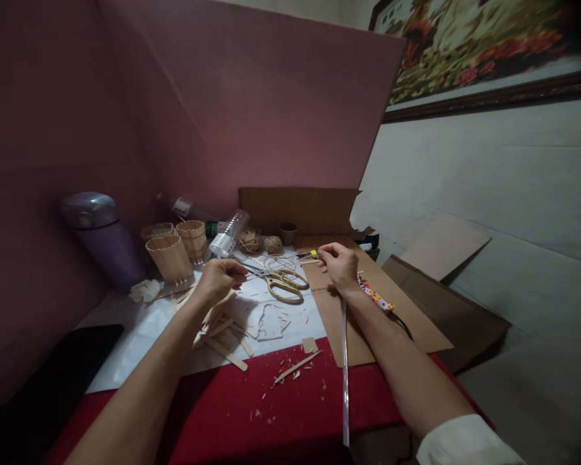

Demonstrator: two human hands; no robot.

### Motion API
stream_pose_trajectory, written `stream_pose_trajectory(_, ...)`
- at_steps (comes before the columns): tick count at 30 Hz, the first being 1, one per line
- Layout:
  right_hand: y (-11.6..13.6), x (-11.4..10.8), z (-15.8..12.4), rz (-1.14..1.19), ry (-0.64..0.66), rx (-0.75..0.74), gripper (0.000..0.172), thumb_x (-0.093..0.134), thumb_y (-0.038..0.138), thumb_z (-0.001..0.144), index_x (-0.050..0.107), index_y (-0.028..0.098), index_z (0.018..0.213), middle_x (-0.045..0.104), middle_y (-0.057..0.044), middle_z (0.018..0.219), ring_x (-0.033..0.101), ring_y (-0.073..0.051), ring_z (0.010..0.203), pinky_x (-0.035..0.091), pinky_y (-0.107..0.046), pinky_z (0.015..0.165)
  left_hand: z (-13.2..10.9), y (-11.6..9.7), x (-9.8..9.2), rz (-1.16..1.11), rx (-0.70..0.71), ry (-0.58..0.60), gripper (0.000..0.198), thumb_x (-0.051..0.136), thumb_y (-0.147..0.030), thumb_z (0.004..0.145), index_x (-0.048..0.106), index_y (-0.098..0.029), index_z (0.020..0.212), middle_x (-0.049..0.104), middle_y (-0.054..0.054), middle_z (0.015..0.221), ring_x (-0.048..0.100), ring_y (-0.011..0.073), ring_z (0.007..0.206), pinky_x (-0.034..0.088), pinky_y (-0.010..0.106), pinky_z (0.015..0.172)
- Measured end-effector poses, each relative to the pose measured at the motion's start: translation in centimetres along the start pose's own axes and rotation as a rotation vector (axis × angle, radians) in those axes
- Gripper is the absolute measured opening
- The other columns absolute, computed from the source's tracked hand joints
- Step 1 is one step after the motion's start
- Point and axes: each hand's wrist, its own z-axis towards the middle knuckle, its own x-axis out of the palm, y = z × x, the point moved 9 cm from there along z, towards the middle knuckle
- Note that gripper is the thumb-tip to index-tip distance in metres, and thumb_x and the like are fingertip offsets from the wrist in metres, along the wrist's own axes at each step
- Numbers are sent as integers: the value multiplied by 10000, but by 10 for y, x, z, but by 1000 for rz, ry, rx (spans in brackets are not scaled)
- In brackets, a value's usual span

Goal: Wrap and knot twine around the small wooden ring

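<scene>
My left hand (221, 279) is closed in a pinch just left of the gold-handled scissors (285, 286), which lie on white paper; whatever is between its fingertips is too small to make out. Across from it, my right hand (339, 263) also pinches, above the brown cardboard sheet (382, 294). A yellow-and-black object (312, 254) shows at its fingertips, and I cannot tell whether they hold it or it lies behind them. Flat wooden sticks (227, 352) are piled below my left hand. Beside my right wrist is a colourful patterned strip (376, 296).
Stick-covered cups (168, 258), a clear plastic bottle (230, 234), twine balls (250, 241) and a small brown pot (288, 233) stand at the back. A purple flask (104, 239) is at left. A metal ruler-like strip (345, 381) overhangs the red cloth's front edge (252, 420).
</scene>
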Motion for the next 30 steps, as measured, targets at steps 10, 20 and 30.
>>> stream_pose_trajectory(10,-14,-8,11,23,-38,17,212,620,358,662,572,157,708,567,8,571,541,-111,459,420,-206,358,-20,9,41,435,-30,495,182,636,-167,558,740,-147,706,624,-1,518,497,104,462,393,223,475)
stream_pose_trajectory(20,-10,-3,8,-1,-16,-17,165,586,310,681,562,158,741,576,0,589,547,-115,459,437,-207,360,-18,3,35,788,77,439,271,483,-114,562,705,-126,717,694,59,709,590,183,680,408,260,610)
stream_pose_trajectory(30,-21,4,7,99,66,116,37,591,140,737,556,142,749,578,25,563,533,-66,423,371,-125,309,0,18,17,699,41,294,165,481,-145,581,642,-148,618,637,38,577,561,170,590,376,254,552)
